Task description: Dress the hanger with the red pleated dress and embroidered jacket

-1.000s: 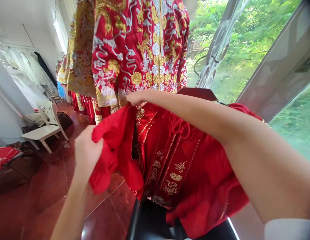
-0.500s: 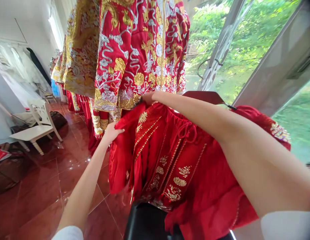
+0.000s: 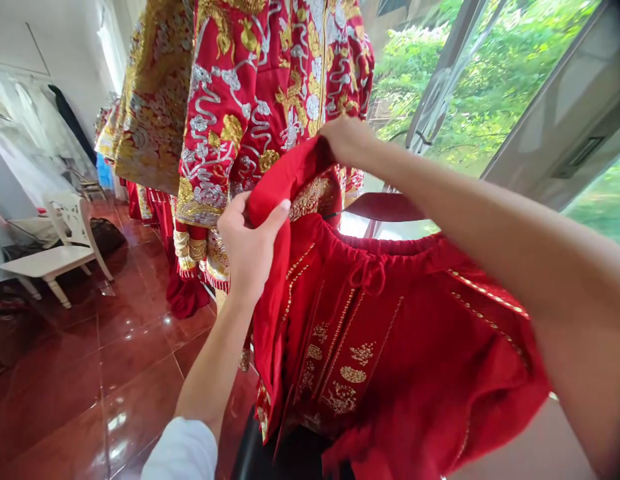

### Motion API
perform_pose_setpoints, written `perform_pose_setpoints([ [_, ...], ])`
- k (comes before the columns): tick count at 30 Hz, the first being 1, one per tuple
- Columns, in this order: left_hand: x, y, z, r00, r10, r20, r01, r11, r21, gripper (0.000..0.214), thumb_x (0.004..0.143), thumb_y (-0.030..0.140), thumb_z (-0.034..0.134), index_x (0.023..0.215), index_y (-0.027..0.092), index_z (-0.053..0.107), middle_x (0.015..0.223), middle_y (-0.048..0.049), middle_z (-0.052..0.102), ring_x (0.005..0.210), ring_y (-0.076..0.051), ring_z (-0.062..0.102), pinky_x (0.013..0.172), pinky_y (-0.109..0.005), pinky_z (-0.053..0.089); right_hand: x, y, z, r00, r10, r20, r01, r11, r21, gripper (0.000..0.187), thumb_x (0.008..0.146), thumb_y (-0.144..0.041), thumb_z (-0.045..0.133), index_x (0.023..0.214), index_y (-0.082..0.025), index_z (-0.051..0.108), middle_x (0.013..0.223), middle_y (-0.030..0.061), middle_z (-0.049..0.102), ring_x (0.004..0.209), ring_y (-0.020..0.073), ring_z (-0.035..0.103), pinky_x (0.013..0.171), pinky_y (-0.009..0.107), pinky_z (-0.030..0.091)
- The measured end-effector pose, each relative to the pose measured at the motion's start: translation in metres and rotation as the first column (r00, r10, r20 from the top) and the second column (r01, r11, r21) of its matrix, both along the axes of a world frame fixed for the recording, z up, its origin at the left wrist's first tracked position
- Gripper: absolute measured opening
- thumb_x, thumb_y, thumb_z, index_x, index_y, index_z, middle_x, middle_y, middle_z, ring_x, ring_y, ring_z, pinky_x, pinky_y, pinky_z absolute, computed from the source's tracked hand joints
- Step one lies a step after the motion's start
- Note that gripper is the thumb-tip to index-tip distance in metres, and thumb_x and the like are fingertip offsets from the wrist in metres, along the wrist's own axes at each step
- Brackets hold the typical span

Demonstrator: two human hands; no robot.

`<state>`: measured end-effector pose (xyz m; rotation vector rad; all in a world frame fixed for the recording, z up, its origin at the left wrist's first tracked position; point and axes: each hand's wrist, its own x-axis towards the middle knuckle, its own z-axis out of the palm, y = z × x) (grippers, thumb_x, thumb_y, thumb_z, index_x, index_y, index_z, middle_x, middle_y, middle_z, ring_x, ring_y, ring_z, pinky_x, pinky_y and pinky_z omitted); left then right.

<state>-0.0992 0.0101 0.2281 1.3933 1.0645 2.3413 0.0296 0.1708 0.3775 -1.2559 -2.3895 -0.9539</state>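
Observation:
A red skirt (image 3: 415,333) with a gathered drawstring waist, a tied bow and gold embroidered panels fills the lower middle. At its left side, a strip of red fabric (image 3: 290,177) is stretched upward between my hands. My left hand (image 3: 247,247) grips the strip's lower end, thumb laid over the cloth. Higher and to the right, my right hand (image 3: 347,141) is closed on the strip's upper end, its fingertips partly hidden. Behind the waistband shows a dark red hanger (image 3: 390,207). My right forearm crosses in front of the skirt's right side.
Directly behind hangs a red jacket (image 3: 260,87) with gold and silver embroidery, with more embroidered garments in a row leftward. A white chair (image 3: 65,250) stands on the glossy red tile floor (image 3: 135,360). Something black (image 3: 245,447) is under the skirt. A window (image 3: 470,120) is at right.
Both hands have risen, the right one moving up and rightward, the left up and rightward too. The red strip is now lifted and pulled away from the waistband, which shows more fully.

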Motion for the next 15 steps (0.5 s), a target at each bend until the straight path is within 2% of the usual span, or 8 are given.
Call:
perform_pose_setpoints([
  [2,0.018,-0.001,-0.003,0.989,0.017,-0.148,-0.019,1.000,-0.014,0.022,0.076,0.027,0.069,0.095,0.020,0.061,0.088,-0.0024,0.064,0.084,-0.018,0.063,0.082,-0.034,0.050,0.020,-0.011,0.016,0.995,0.009,0.102,-0.010,1.000,0.014,0.061,0.081,-0.016,0.008,0.020,-0.011,0.014,0.100,0.0234,0.064,0.105,0.0211,0.057,0.075,0.030,0.040],
  [4,0.036,0.007,-0.028,0.945,-0.057,-0.321,0.018,0.992,-0.122,0.022,0.077,0.020,0.066,0.098,0.021,0.061,0.091,-0.0037,0.065,0.085,-0.019,0.063,0.084,-0.036,0.051,0.035,-0.018,0.019,0.977,-0.034,0.212,0.041,0.999,-0.027,0.063,0.083,-0.018,0.014,0.023,-0.005,0.027,0.099,0.0186,0.067,0.102,0.0175,0.059,0.076,0.031,0.039],
  [7,0.054,0.018,-0.075,0.877,-0.125,-0.464,-0.023,0.954,-0.299,0.035,0.076,0.014,0.062,0.110,0.022,0.058,0.107,-0.0091,0.063,0.097,-0.023,0.062,0.089,-0.039,0.049,0.048,-0.017,0.004,0.945,-0.104,0.310,0.117,0.993,-0.022,0.065,0.089,-0.019,0.019,0.036,-0.002,0.051,0.090,0.0140,0.071,0.100,0.0159,0.061,0.081,0.035,0.037],
  [9,0.058,0.015,-0.086,0.841,-0.150,-0.520,-0.073,0.921,-0.383,0.033,0.077,0.021,0.064,0.110,0.021,0.059,0.104,-0.0110,0.064,0.093,-0.025,0.063,0.084,-0.041,0.050,0.049,-0.010,-0.007,0.933,-0.102,0.345,0.106,0.994,0.007,0.064,0.092,-0.019,0.018,0.051,-0.002,0.064,0.084,0.0118,0.072,0.101,0.0161,0.061,0.085,0.038,0.036],
  [10,0.058,0.011,-0.082,0.819,-0.166,-0.549,-0.087,0.910,-0.405,0.026,0.078,0.027,0.064,0.104,0.021,0.061,0.097,-0.0106,0.066,0.085,-0.025,0.063,0.080,-0.041,0.051,0.049,-0.006,-0.011,0.929,-0.099,0.356,0.100,0.995,0.016,0.058,0.093,-0.020,0.023,0.060,-0.003,0.069,0.084,0.0108,0.072,0.101,0.0165,0.061,0.088,0.039,0.035],
  [12,0.057,0.005,-0.057,0.780,-0.127,-0.612,-0.124,0.928,-0.351,0.016,0.082,0.033,0.060,0.090,0.021,0.064,0.085,-0.0092,0.066,0.076,-0.024,0.061,0.076,-0.040,0.050,0.049,0.002,-0.012,0.927,-0.087,0.365,0.086,0.996,0.019,0.040,0.092,-0.020,0.039,0.077,-0.006,0.072,0.087,0.0091,0.073,0.101,0.0180,0.061,0.091,0.042,0.035],
  [15,0.055,0.019,0.000,0.781,0.087,-0.619,-0.186,0.978,-0.096,0.019,0.078,0.026,0.064,0.096,0.019,0.064,0.100,-0.0109,0.064,0.099,-0.028,0.058,0.090,-0.044,0.044,0.050,0.011,-0.008,0.942,-0.026,0.335,0.024,1.000,0.008,0.025,0.088,-0.024,0.053,0.083,-0.008,0.072,0.089,0.0083,0.071,0.103,0.0213,0.059,0.093,0.045,0.035],
])
